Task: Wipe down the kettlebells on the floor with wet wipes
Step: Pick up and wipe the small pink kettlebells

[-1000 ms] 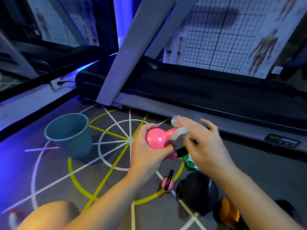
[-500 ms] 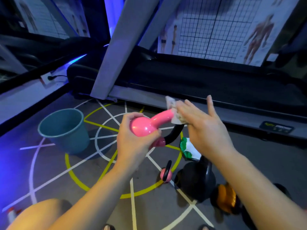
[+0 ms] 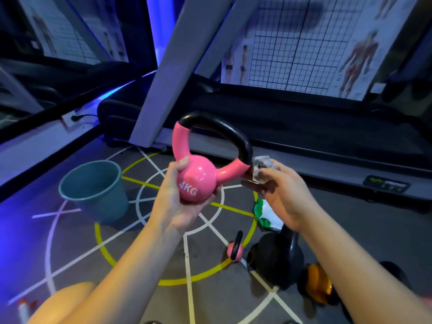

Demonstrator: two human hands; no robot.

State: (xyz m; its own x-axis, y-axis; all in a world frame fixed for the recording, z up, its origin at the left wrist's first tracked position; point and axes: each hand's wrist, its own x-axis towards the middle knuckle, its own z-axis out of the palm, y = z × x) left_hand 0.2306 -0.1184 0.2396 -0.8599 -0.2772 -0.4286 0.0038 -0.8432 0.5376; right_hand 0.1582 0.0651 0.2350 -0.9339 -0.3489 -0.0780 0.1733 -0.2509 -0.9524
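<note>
while the left hand (image 3: 177, 208) grips the pink kettlebell (image 3: 198, 181), now turned handle-up, the right hand (image 3: 286, 197) pinches the wipe (image 3: 262, 169)

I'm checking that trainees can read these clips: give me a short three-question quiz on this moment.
1. True or false: the left hand grips the pink kettlebell by its ball, handle upward.
2. What does the right hand pinch? A) a wet wipe B) a sponge C) a brush
3. What weight is printed on the lifted kettlebell?
Key: 1 true; 2 A; 3 4KG.
</note>
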